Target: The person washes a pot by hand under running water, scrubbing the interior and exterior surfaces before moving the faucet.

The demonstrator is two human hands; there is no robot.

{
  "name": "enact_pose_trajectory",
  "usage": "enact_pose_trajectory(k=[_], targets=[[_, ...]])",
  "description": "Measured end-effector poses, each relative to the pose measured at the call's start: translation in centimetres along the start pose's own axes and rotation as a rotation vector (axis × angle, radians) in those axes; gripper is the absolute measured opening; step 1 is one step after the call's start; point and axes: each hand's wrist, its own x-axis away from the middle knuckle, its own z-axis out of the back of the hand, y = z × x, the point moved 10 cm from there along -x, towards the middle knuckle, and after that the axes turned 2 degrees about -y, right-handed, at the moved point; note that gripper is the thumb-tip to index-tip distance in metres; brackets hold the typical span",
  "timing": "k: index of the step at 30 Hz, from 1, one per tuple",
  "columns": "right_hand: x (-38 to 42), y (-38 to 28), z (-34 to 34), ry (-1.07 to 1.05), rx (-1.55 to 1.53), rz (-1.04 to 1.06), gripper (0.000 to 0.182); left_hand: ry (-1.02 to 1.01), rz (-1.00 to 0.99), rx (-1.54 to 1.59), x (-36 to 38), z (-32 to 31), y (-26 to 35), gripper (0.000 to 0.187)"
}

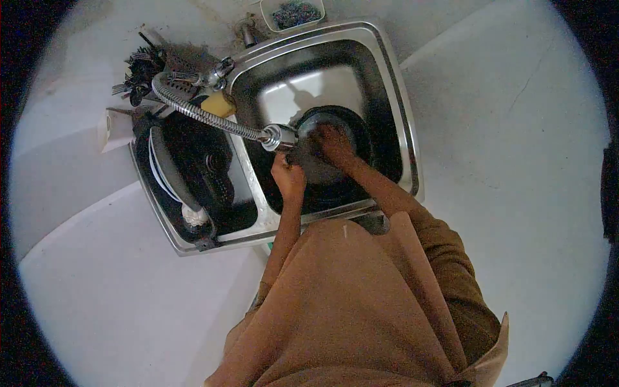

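Observation:
A dark round pan (358, 122) sits in the right basin of the steel sink (407, 122). My left hand (287, 177) is closed at the pan's left side, just below the faucet head (280, 138); it seems to grip the pan's edge, though the contact is partly hidden. Inside the pan, my right hand (335, 147) reaches down toward the bottom with its fingers bent. Those fingers are dark and blurred, and whatever may be under them cannot be made out.
A flexible metal faucet (200, 115) arches over the divider near a yellow sponge (218, 104). Plates (166, 168) stand in a black rack in the left basin. Cutlery (140, 72) is at the upper left, and a container with dark scrubbers (295, 14) sits behind the sink.

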Motion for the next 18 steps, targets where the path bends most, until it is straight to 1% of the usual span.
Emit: enact_pose_trajectory(k=[2,3,5,6,8,9,10,11,12,14,15,17,18], targets=[[0.0,-2.4,1.4,-0.032,0.094,0.102,0.051,0.029,-0.015,0.009,0.1,0.1,-0.6,0.026],[-1.2,-1.8,-2.1,0.085,0.104,0.159,0.050,0.027,-0.017,0.006,0.1,0.0,-0.7,0.026],[-3.1,-0.1,-9.3,0.328,0.140,0.265,0.050,0.025,0.054,0.081,0.1,-0.2,-1.5,0.024],[-1.6,-1.3,-7.2,0.244,0.195,0.198,0.051,0.024,0.055,0.081,0.1,-0.1,-0.9,0.024],[1.9,-4.3,-1.9,0.068,0.320,0.075,0.058,-0.023,-0.028,-0.028,0.0,-0.2,1.8,0.023],[3.2,-5.5,0.0,0.068,0.320,0.076,0.058,-0.022,-0.029,-0.028,0.0,-0.2,1.3,0.023],[4.3,-7.3,1.0,0.006,0.278,0.189,0.056,-0.007,0.059,-0.019,0.0,-0.2,-0.4,0.024],[5.1,-8.2,1.3,-0.056,0.237,0.302,0.054,0.007,0.148,-0.008,0.0,-0.3,-1.7,0.024],[5.2,-7.5,1.3,-0.056,0.240,0.303,0.054,0.009,0.147,-0.005,-0.1,-0.3,-0.9,0.024],[5.8,-5.7,-2.3,-0.265,0.289,0.389,0.052,0.017,0.047,0.042,-0.1,0.3,2.2,0.026],[5.2,-4.8,-2.8,-0.265,0.291,0.392,0.052,0.021,0.047,0.043,0.0,0.6,2.1,0.026],[4.0,-2.4,-4.4,-0.439,0.244,0.332,0.052,0.035,0.004,-0.074,0.3,0.9,2.0,0.029],[3.8,-1.9,-3.8,-0.439,0.244,0.331,0.052,0.035,0.005,-0.073,0.3,0.8,1.7,0.029]])
